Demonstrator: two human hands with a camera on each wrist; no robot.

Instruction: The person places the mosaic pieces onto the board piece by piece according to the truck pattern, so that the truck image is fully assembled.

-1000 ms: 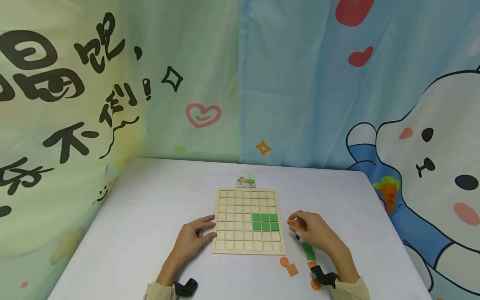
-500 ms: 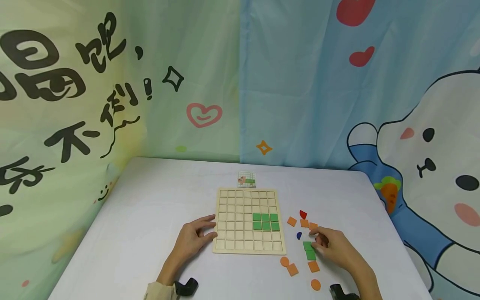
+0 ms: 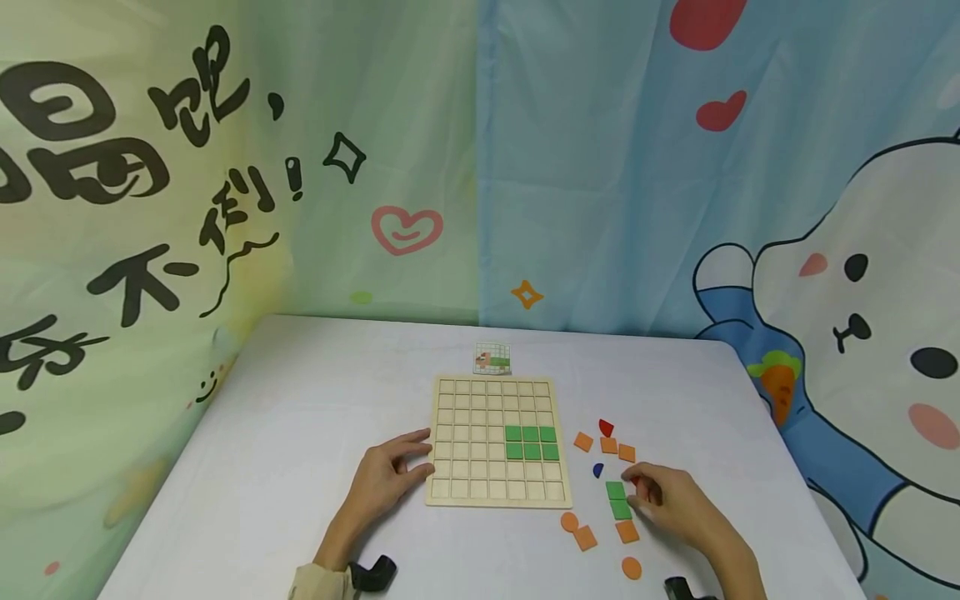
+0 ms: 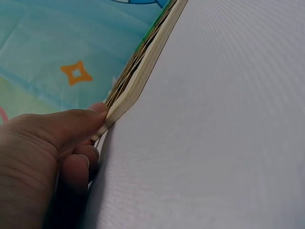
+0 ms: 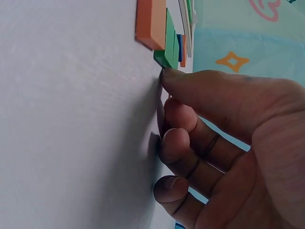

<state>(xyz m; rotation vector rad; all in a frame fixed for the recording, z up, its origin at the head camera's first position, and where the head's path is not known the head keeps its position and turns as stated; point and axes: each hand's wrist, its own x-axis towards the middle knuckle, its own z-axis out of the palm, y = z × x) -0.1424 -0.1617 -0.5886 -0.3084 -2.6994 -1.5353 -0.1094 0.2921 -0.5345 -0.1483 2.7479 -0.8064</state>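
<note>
A square wooden grid board (image 3: 480, 492) lies mid-table, with a block of green tiles (image 3: 531, 443) set in its right side. My left hand (image 3: 386, 475) rests against its left edge, thumb and fingertips touching the rim. In the left wrist view the thumb (image 4: 97, 109) lies on the board's edge (image 4: 143, 78), the other fingers bent beneath it. My right hand (image 3: 671, 500) is right of the board, close to two loose green tiles (image 3: 617, 500). Its thumb and fingers pinch a small red piece (image 3: 637, 481), mostly hidden; the right wrist view shows its dark thin edge (image 5: 161, 107).
Around the right hand lie several orange square tiles (image 3: 627, 532), orange discs (image 3: 632, 568), a red wedge (image 3: 606, 427) and a blue half-round piece (image 3: 597, 470). A small picture card (image 3: 492, 359) lies behind the board. A printed curtain (image 3: 600, 208) hangs behind the table.
My right hand has set down an orange square right of the board and moved right and toward me, onto a small red piece. The left hand has stayed at the board.
</note>
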